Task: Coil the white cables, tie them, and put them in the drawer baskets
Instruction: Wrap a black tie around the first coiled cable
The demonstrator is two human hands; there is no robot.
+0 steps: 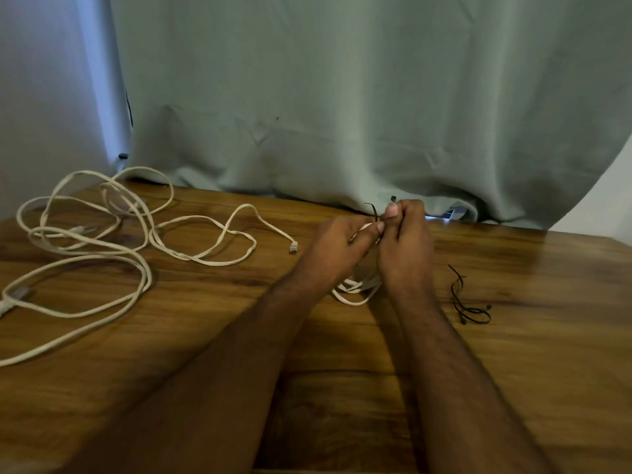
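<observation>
White cable (357, 289), coiled into a small bundle, sits between my two hands near the middle of the wooden table (513, 371); its loops hang below my knuckles and touch the tabletop. From the head camera I can read no brand, label or writing anywhere: nothing on the cables, the ties or the cloth is legible.

My left hand (337, 242) is curled around the top of the bundle, thumb pressed toward the other hand. My right hand (405, 241) is closed too, fingers and thumb pinching a black cable tie (375, 213) whose thin tail sticks up just left of my fingertips, with its small dark head poking above the knuckles. The hands touch each other over the coil.

Loose white cables (102, 241) sprawl in tangled loops across the left side of the table, well apart from my hands. One strand runs right and ends in a clear connector (293, 247) that lies near my left hand without touching it. Another plug (18, 294) rests at the far-left edge.

Spare black ties (466, 302) lie in a small heap to the right of my right wrist. A grey-green curtain (342, 97) hangs behind the far edge of the table.
</observation>
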